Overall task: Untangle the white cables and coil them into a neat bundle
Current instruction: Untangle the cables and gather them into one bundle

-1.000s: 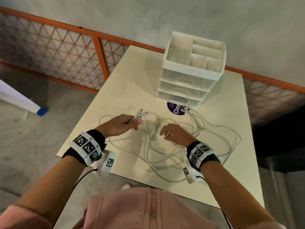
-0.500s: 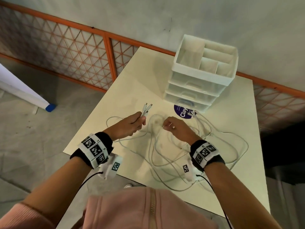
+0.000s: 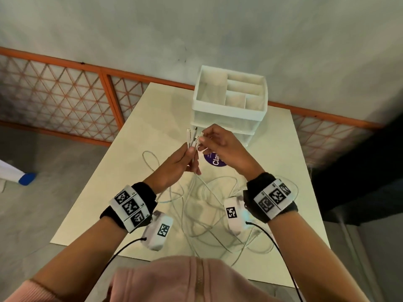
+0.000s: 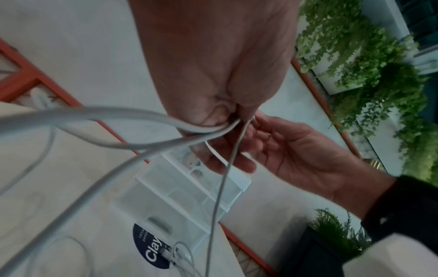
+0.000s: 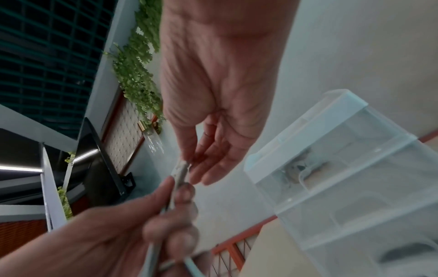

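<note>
Several white cables (image 3: pixel 209 216) lie tangled on the cream table (image 3: pixel 148 136), and strands rise from the pile to my hands. My left hand (image 3: pixel 192 153) is raised above the table and grips a bunch of cable ends, their connectors (image 3: pixel 191 136) sticking up out of the fist. In the left wrist view the strands (image 4: pixel 147 120) leave that fist and hang down. My right hand (image 3: pixel 201 138) meets it from the right and pinches one connector (image 5: pixel 182 168) between thumb and fingertips.
A white drawer organiser (image 3: pixel 229 110) with open top compartments stands just behind my hands. A purple round sticker (image 3: pixel 214 161) lies on the table in front of it, with more cable ends (image 4: pixel 175 254) on it. An orange mesh railing (image 3: pixel 104 81) runs behind the table.
Both hands rose from the table and came together. The left hand lifted its cable ends upright, and the right hand left the tangle and took hold of a connector.
</note>
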A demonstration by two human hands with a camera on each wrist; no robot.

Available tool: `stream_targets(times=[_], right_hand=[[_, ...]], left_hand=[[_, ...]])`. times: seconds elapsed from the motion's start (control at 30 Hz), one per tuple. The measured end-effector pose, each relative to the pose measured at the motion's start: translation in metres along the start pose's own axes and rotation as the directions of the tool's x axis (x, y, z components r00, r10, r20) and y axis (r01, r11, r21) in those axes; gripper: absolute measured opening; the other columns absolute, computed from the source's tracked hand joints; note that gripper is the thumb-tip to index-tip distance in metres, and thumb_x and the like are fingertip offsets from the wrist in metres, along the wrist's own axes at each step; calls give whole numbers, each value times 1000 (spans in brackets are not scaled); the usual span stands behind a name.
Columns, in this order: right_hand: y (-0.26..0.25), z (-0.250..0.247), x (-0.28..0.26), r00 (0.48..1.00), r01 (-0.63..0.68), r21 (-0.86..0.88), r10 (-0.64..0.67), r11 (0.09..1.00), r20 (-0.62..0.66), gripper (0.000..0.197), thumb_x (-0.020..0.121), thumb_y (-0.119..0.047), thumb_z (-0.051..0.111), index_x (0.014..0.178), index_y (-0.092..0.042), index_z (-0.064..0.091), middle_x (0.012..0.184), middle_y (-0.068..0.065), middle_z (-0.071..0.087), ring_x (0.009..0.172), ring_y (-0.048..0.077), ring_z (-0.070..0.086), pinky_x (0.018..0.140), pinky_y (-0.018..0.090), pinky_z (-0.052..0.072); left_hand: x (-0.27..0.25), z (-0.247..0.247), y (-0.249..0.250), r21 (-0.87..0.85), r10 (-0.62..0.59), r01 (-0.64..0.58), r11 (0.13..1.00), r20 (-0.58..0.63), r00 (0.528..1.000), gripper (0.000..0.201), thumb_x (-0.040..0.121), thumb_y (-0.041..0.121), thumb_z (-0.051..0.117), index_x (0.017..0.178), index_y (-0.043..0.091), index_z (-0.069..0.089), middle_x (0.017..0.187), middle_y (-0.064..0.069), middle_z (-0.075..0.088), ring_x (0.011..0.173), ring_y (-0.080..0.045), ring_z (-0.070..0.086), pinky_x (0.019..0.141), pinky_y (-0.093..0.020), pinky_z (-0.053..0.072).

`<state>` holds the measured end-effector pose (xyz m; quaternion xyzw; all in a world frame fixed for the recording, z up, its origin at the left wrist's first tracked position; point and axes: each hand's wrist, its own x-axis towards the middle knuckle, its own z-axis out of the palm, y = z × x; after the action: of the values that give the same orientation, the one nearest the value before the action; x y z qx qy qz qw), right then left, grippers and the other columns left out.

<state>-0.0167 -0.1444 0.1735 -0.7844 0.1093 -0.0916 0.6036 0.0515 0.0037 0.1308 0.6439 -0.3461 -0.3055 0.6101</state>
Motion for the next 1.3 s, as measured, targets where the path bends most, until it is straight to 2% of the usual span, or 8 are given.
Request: stream_targets(times=[0.1,0.2,0.37,0.53,0.63,0.77,1.03,1.3], right_hand=[[20,4,-7,985,-115,-119,129,986,114,36,101,-34,33,116,-6,50,106,6,66,98,18,65,91,33,50],[52,13,-24,863,-237,-293,339,926,374,60,101,-47,12,110,-14,61,92,3,70,96,17,66,90,25,47],[103,-24,-52,840,-353,-366,464,861,282,56,98,-52,28,70,-14,59,53,-5,45,58,14,51,79,33,45],[116,-83,-67,833,-345,-512,508,787,218,34,96,-40,46,74,-18,59,79,4,63,73,10,61,76,15,46],[117,-103,-72,802,-357,-534,545,766,245,23,97,-23,49,78,-23,62,86,6,64,83,14,63,83,24,45],[90,-93,-62,854,-285,-519,459,806,244,23,91,-6,53,80,-19,68,76,-3,68,74,6,65,75,22,49],[13,-52,-42,970,-27,-338,107,941,220,16,92,-22,60,88,-9,69,70,11,66,67,12,59,69,21,44],[78,-61,-52,885,-148,-483,333,863,325,18,96,-20,52,80,-24,58,67,-4,60,68,8,58,68,12,44]], left_hand=[[-3,-2,5,39,56,-54,998,-38,998,26,103,23,26,82,14,40,67,3,35,62,-11,41,77,-32,52],[0,-10,9,70,133,-125,990,-125,983,27,103,26,26,81,17,37,64,6,31,54,-6,34,61,-29,45],[8,-40,11,58,175,-165,985,-281,944,27,103,28,25,78,24,35,50,17,31,42,0,25,43,-13,27],[10,-49,10,131,264,-231,964,-383,885,26,104,22,26,80,24,36,56,17,34,45,0,27,44,-13,27],[13,-63,9,147,285,-244,958,-447,848,26,103,28,27,79,26,35,53,18,37,45,0,27,46,-16,29],[11,-51,11,366,215,-70,928,-370,904,26,97,39,42,88,15,46,61,10,42,52,-10,35,52,-29,35],[4,17,8,291,34,-59,955,89,995,3,82,27,70,80,25,71,56,20,61,54,6,47,58,-10,36],[7,-6,18,445,164,-96,891,-117,979,20,91,27,58,71,30,59,65,-5,59,56,-6,48,58,-20,36]])
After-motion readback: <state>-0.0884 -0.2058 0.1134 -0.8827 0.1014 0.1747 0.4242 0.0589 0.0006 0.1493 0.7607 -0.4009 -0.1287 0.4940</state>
